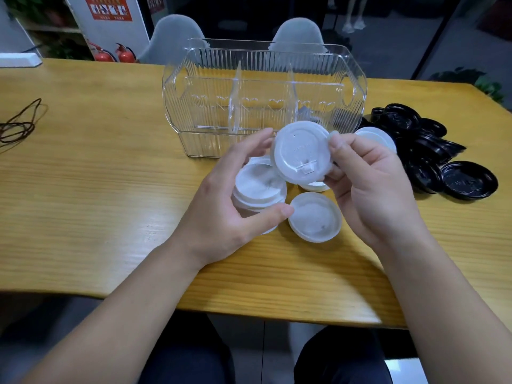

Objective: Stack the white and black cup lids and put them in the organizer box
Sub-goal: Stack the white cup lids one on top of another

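Between my two hands, just in front of the organizer box (264, 90), a single white lid (302, 152) is held tilted with its face toward me, so I can check which way it sits before nesting it. My right hand (371, 187) pinches this lid at its right edge, thumb and fingertips clamped on the rim. My left hand (224, 200) is curled round a short stack of white lids (259, 187), thumb at the near side and fingers at the far side, hollow side up, held ready to receive the next one. I judge stacking of the white set to be partway done: a loose white lid (315, 217) lies on the table (97, 176) touching my left thumb tip, and others show behind my right hand. The box stands upright, its three compartments apparently holding no lids. A pile of black lids (432, 153) lies unstacked to the right of the box. A brown cord (19, 123) rests well apart at the left edge.
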`<control>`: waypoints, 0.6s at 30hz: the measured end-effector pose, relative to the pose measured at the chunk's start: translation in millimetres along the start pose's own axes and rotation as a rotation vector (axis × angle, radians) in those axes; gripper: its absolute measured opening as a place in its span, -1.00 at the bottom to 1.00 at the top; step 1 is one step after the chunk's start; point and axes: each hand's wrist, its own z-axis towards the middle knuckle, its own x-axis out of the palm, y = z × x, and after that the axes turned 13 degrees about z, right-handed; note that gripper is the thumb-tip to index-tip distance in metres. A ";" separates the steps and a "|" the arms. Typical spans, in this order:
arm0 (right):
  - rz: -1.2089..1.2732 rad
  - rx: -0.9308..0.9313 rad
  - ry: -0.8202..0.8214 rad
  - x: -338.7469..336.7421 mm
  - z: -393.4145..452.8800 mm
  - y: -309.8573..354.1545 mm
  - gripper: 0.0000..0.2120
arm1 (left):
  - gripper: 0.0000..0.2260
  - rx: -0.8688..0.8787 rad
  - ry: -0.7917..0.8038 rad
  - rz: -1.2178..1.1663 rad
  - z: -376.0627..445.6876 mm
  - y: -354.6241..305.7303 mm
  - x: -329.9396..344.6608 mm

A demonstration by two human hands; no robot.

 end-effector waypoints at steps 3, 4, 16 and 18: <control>0.024 0.001 0.015 1.0 0.4 0.5 -0.80 | -0.10 0.035 -0.034 0.030 0.4 -1.7 3.2; 0.038 0.012 0.018 1.2 0.3 0.5 -0.79 | -0.10 0.048 -0.048 0.042 0.5 -1.4 3.6; -0.138 -0.013 0.066 9.9 -6.5 -3.1 -0.58 | -0.19 0.093 -0.214 0.071 0.1 -1.0 4.5; -0.273 -0.084 0.107 13.7 -10.2 -0.6 -0.57 | -0.20 0.085 -0.258 0.060 1.3 0.6 4.5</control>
